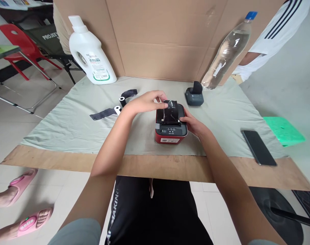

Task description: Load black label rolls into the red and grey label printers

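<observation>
A red and black thermal printer [171, 131] stands on the cloth in front of me, with a glossy black paper strip [171, 114] rising from its top. The thumb and fingers of my left hand [153, 101] close on the strip's upper left edge. My right hand [192, 122] grips the printer's right side, its thumb on top near the strip. To the left lie two small paper rolls, one dark [122, 101] and one white-cored [117, 109], with black strips unrolled. Behind the printer, to the right, sits a smaller dark printer [194, 98] with a black strip standing out.
A white detergent jug [93, 61] and a clear water bottle [226, 54] stand against a cardboard panel [160, 41]. A phone [258, 147] lies at the right on the cloth-covered table [68, 129]. Other people are behind the panel and at the lower left.
</observation>
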The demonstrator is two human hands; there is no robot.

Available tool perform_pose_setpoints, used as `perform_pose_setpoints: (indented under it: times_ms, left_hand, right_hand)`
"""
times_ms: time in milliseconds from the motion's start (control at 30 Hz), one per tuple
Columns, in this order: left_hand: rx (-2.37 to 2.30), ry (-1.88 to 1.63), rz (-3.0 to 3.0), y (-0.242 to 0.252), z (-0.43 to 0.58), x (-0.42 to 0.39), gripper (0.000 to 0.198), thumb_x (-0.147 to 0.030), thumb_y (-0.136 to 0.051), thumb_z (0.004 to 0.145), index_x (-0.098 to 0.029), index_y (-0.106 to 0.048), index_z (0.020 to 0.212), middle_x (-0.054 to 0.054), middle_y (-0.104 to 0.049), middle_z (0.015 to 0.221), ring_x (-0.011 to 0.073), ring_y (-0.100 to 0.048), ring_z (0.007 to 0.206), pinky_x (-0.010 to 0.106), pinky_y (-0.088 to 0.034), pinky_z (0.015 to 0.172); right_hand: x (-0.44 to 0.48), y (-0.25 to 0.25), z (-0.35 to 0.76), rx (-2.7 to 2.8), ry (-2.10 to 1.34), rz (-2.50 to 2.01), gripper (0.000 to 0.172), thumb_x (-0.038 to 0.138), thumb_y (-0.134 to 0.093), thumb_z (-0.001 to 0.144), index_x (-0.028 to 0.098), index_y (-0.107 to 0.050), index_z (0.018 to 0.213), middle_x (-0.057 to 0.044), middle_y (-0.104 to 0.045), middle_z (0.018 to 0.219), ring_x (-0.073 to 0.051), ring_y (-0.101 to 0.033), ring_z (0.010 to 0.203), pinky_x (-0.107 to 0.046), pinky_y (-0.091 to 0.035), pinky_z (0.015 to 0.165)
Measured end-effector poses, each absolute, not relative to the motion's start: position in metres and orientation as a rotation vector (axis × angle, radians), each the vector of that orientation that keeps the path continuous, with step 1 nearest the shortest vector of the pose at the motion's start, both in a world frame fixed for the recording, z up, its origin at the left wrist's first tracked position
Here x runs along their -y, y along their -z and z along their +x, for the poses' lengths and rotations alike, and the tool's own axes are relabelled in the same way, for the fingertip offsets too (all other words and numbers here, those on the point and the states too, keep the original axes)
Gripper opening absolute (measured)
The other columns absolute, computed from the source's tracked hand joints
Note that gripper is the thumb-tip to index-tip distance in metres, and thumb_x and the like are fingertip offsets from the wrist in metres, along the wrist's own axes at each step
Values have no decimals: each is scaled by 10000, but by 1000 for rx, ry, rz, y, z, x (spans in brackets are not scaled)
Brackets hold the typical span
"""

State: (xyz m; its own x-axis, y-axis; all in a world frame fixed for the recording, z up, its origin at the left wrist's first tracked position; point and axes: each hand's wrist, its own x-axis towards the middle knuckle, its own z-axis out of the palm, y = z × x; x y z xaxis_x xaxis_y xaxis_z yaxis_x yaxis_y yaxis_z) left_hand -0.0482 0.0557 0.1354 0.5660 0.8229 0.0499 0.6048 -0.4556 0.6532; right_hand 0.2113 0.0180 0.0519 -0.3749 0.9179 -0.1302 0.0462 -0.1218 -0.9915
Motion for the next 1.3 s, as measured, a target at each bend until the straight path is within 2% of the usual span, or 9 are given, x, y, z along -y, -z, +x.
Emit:
perform_pose_setpoints:
  times_ms: [133, 200, 433, 633, 767, 967, 1033, 1133, 1300]
  left_hand:
    - [-1165, -88, 2055, -131, -65, -61, 1095, -528, -800, 701, -293, -306, 1649, 179, -463, 1640, 317, -584, 1376, 362, -520, 994]
    - [-1128, 30, 1976, -126, -69, -65, 1197, -531, -798, 689, -286, -194, 1692, 212, -477, 1627, 322, -629, 1326, 371, -547, 956]
    - [-905, 36, 1989, -120, -64, -70, 1008, -506, -750, 717, -337, -358, 1630, 155, -667, 1413, 283, -683, 1215, 336, -590, 851]
    - [-961, 11, 1948, -117, -68, -66, 1007, -557, -734, 753, -349, -314, 1644, 170, -550, 1560, 289, -656, 1275, 328, -591, 848]
    - [-1002, 4, 2028, -121, -66, -64, 1072, -599, -736, 766, -350, -231, 1679, 136, -510, 1619, 276, -616, 1348, 326, -547, 975]
    - [-1069, -149, 2272, -138, -45, -50, 675, -645, -676, 823, -335, -641, 1422, 81, -412, 1690, 354, -385, 1531, 436, -405, 1168]
    - [-1018, -238, 2316, -142, -38, -44, 549, -591, -673, 841, -290, -702, 1300, 92, -518, 1598, 336, -494, 1436, 410, -450, 1101]
    - [-975, -293, 2291, -148, -33, -35, 463, -467, -680, 837, -235, -670, 1238, 81, -719, 1246, 255, -684, 1076, 334, -513, 881]
    - [-962, -297, 2318, -154, -29, -23, 580, -343, -665, 825, -269, -515, 1380, 22, -732, 966, 205, -674, 813, 302, -460, 724]
  right_hand:
    - [-19, -49, 211, 1437, -1576, -1085, 769, 387, -674, 718, 299, -466, 1454, -43, -620, 1493, -297, -561, 1372, -480, -496, 1135]
    - [-19, -48, 211, 1446, -1575, -1096, 768, 392, -663, 719, 302, -462, 1455, -44, -631, 1476, -300, -576, 1348, -481, -511, 1110]
    - [-19, -52, 211, 1435, -1583, -1121, 793, 383, -674, 702, 303, -454, 1459, -49, -627, 1479, -307, -584, 1330, -483, -516, 1096]
    - [-21, -45, 213, 1392, -1611, -1096, 772, 353, -695, 709, 305, -477, 1448, -32, -603, 1520, -285, -579, 1361, -465, -482, 1153]
    - [-20, -35, 211, 1386, -1561, -1075, 738, 457, -644, 771, 320, -477, 1477, -21, -592, 1542, -285, -595, 1366, -469, -473, 1170]
    - [-15, -33, 200, 1389, -1431, -1062, 767, 560, -574, 797, 306, -460, 1511, -29, -618, 1525, -297, -585, 1400, -481, -441, 1209]
    - [-14, -34, 198, 1369, -1402, -1037, 751, 587, -546, 821, 298, -462, 1509, -29, -608, 1537, -293, -561, 1429, -472, -423, 1225]
    - [-13, -34, 196, 1358, -1385, -1027, 752, 623, -504, 846, 300, -449, 1523, -24, -596, 1548, -291, -562, 1425, -473, -430, 1217]
    - [-15, -35, 199, 1353, -1402, -1054, 758, 524, -557, 803, 300, -449, 1519, -9, -568, 1579, -293, -506, 1478, -463, -422, 1225]
